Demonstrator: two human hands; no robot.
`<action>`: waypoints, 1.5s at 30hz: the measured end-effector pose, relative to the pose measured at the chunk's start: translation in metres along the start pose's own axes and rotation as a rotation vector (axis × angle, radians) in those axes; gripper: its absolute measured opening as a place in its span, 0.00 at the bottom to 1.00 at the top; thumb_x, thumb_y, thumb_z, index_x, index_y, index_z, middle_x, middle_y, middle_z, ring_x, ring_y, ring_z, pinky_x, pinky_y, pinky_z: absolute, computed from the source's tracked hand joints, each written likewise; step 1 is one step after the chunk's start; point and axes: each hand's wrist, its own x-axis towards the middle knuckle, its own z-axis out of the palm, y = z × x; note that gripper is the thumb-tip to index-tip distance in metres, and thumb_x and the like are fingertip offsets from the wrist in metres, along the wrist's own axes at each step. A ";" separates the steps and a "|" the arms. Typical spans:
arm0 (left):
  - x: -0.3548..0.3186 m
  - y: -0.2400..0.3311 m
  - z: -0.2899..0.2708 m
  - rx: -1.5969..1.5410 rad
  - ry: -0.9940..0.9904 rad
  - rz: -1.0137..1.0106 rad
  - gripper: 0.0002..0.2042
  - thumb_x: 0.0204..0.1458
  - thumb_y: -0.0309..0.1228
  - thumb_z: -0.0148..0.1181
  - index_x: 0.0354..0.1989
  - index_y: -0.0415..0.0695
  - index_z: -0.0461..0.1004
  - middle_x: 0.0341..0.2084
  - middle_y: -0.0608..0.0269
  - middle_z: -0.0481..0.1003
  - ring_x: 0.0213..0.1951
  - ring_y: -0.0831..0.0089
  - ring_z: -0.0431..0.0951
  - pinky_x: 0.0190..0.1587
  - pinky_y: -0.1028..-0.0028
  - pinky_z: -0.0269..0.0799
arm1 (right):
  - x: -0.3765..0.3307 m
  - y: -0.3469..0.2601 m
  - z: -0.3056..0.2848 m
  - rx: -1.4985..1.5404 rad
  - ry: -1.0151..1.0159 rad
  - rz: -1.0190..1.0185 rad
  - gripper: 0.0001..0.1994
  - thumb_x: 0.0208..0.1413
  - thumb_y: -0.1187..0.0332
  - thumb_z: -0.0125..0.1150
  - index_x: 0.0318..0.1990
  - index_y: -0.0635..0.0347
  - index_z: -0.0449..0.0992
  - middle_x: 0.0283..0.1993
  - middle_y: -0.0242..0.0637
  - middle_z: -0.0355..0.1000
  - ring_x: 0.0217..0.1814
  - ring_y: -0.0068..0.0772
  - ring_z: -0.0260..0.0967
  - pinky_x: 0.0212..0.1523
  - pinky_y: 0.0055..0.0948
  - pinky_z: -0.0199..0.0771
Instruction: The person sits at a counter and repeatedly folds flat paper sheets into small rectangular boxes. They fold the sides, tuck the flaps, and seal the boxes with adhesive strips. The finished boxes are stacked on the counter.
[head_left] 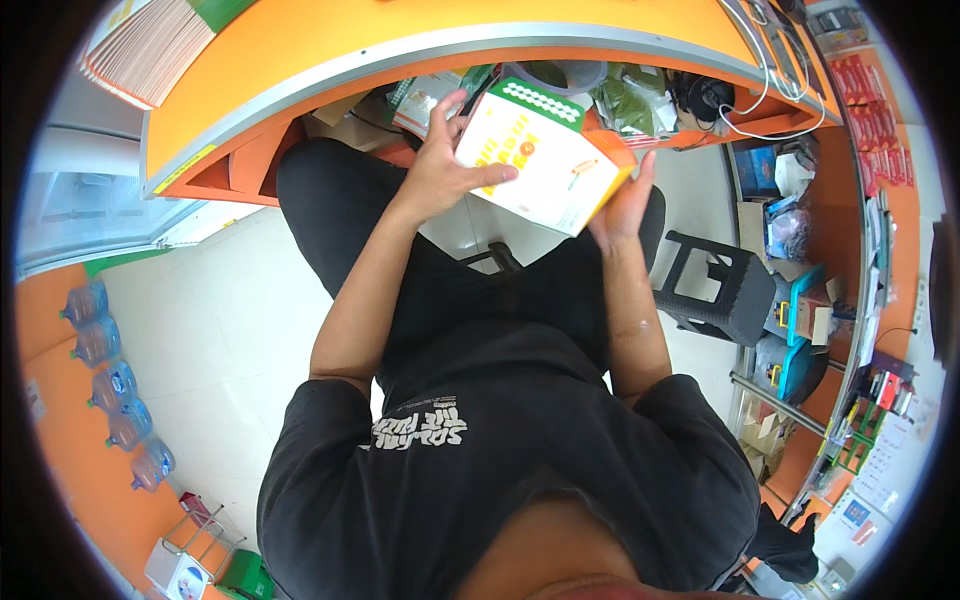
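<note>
Seated person holds a box (545, 160) tilted over the lap just below the desk (420, 40) edge, left hand (440, 165) fingers clasped over its top, right hand (625, 205) cupping the far end (box looks closed, nothing taken out).

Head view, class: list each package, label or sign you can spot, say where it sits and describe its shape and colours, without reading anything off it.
Carton: between left hand and right hand; boxy, white, yellow, orange, green-topped.
Green packets: under the counter; crinkled.
Red packets: far right; hanging rows.
Book stack: counter top, upper left; pale page edges.
</note>
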 end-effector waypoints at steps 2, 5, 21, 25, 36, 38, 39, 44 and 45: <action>-0.010 -0.007 0.009 0.078 -0.016 -0.004 0.51 0.40 0.37 0.84 0.68 0.33 0.53 0.58 0.45 0.69 0.58 0.65 0.75 0.59 0.68 0.73 | -0.006 0.011 0.004 -0.211 -0.020 0.015 0.41 0.68 0.34 0.33 0.65 0.67 0.66 0.65 0.47 0.70 0.66 0.45 0.70 0.67 0.42 0.68; -0.014 -0.011 0.023 0.088 0.043 -0.072 0.47 0.38 0.39 0.84 0.63 0.30 0.60 0.53 0.47 0.75 0.53 0.66 0.79 0.56 0.68 0.75 | -0.002 0.010 0.000 -0.278 -0.005 0.155 0.38 0.72 0.38 0.31 0.67 0.65 0.66 0.65 0.48 0.70 0.68 0.41 0.67 0.67 0.37 0.65; -0.031 -0.031 0.077 0.872 0.207 0.434 0.26 0.57 0.27 0.63 0.64 0.40 0.64 0.53 0.44 0.77 0.50 0.46 0.80 0.51 0.60 0.78 | -0.020 0.079 0.001 -0.836 0.268 -0.584 0.29 0.70 0.57 0.54 0.64 0.71 0.51 0.60 0.50 0.63 0.62 0.41 0.65 0.65 0.39 0.62; -0.017 -0.024 0.060 0.803 0.283 0.431 0.25 0.61 0.26 0.58 0.67 0.39 0.61 0.56 0.40 0.74 0.52 0.46 0.80 0.52 0.60 0.77 | -0.006 0.044 -0.005 -0.850 0.180 -0.597 0.30 0.69 0.63 0.56 0.65 0.74 0.48 0.62 0.51 0.62 0.65 0.40 0.64 0.68 0.40 0.61; 0.003 -0.044 0.027 0.429 0.320 0.147 0.26 0.60 0.22 0.61 0.64 0.36 0.56 0.53 0.44 0.77 0.52 0.63 0.81 0.53 0.68 0.76 | 0.007 0.008 0.003 -1.203 0.116 -0.539 0.30 0.62 0.58 0.66 0.63 0.68 0.62 0.63 0.51 0.65 0.64 0.45 0.65 0.65 0.40 0.64; -0.011 -0.041 0.050 0.649 0.293 0.158 0.30 0.57 0.24 0.65 0.64 0.35 0.56 0.52 0.40 0.76 0.54 0.57 0.80 0.55 0.65 0.75 | -0.010 0.025 0.023 -1.051 -0.046 -0.392 0.32 0.60 0.55 0.68 0.62 0.68 0.62 0.60 0.50 0.69 0.62 0.44 0.68 0.62 0.39 0.69; -0.018 -0.048 0.057 0.690 0.285 0.256 0.31 0.56 0.25 0.67 0.65 0.36 0.56 0.51 0.38 0.76 0.54 0.51 0.80 0.56 0.62 0.74 | -0.011 0.033 0.028 -0.960 -0.049 -0.313 0.32 0.60 0.55 0.68 0.62 0.67 0.62 0.60 0.49 0.69 0.62 0.42 0.68 0.61 0.38 0.69; -0.038 -0.024 0.077 0.752 -0.028 0.322 0.25 0.56 0.29 0.69 0.59 0.38 0.65 0.50 0.47 0.78 0.52 0.56 0.80 0.55 0.64 0.74 | 0.011 0.029 0.008 -0.742 -0.088 -0.041 0.26 0.65 0.60 0.64 0.63 0.65 0.64 0.58 0.42 0.72 0.59 0.29 0.69 0.57 0.31 0.72; -0.038 -0.024 0.065 0.749 -0.055 0.308 0.23 0.56 0.29 0.69 0.58 0.39 0.67 0.52 0.49 0.76 0.53 0.58 0.79 0.56 0.64 0.73 | 0.011 0.020 0.005 -0.707 -0.107 0.051 0.25 0.65 0.61 0.63 0.63 0.65 0.64 0.57 0.40 0.73 0.59 0.27 0.69 0.57 0.30 0.72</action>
